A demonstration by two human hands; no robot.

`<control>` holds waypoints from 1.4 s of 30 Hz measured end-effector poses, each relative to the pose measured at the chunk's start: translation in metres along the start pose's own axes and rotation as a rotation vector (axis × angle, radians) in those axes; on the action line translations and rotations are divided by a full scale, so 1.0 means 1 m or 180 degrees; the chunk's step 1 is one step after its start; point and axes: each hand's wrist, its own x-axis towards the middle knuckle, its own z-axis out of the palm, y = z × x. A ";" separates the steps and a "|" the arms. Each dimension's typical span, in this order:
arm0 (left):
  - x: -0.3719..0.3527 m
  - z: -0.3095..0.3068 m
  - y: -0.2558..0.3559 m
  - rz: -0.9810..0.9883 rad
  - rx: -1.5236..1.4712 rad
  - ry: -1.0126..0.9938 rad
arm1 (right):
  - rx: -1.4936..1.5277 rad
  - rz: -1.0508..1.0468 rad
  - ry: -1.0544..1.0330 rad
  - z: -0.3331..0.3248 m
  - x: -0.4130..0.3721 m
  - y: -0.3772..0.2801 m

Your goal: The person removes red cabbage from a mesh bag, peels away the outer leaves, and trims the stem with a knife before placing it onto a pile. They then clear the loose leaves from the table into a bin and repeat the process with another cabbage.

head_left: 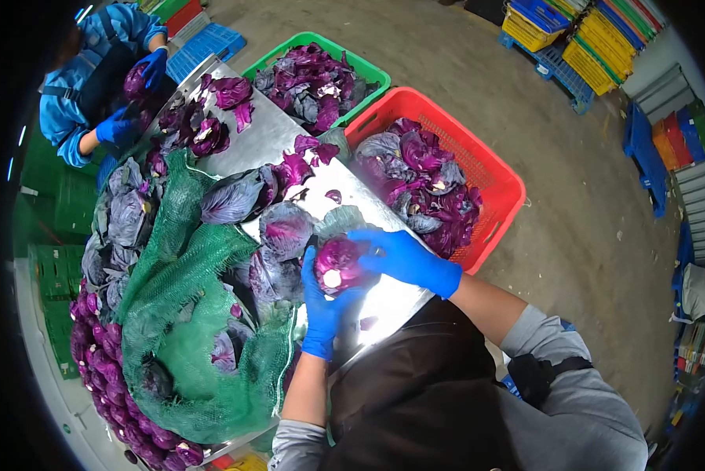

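Observation:
A red cabbage (338, 261), glossy purple with a pale cut stem end, is held between both hands above the metal table (384, 212). My left hand (325, 310), in a blue glove, wraps round its left and lower side. Around its right and upper side close the fingers of my right hand (407, 263), also blue-gloved and slightly blurred. Just beyond the cabbage lies a greyish outer leaf (340, 221). Left of my hands, more cabbages with dull outer leaves (286, 231) rest beside a green mesh sack (187, 314).
A red crate (493, 177) and a green crate (309, 39) hold loose cabbage leaves. Peeled cabbages (117, 385) are piled at the lower left. Across the table stands a co-worker (74, 102) holding a cabbage. Stacked crates (599, 47) stand on a blue pallet at the back right.

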 end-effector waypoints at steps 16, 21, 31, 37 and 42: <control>0.010 -0.021 -0.012 0.1215 0.3354 0.0346 | -0.0200 0.0016 -0.0160 -0.022 0.009 -0.022; 0.029 0.003 -0.026 0.0815 0.4085 0.0888 | -0.1521 0.0537 0.0286 -0.013 -0.004 -0.023; 0.048 0.003 -0.009 0.0440 0.3751 0.0696 | -0.2910 -0.0225 0.0258 -0.007 0.001 -0.023; 0.033 0.017 -0.016 0.0640 0.4066 0.0664 | -0.2671 -0.0264 0.0459 -0.041 0.035 -0.023; 0.016 0.010 -0.026 0.0999 0.4276 0.0636 | -0.0828 0.0466 -0.0104 -0.046 0.045 0.051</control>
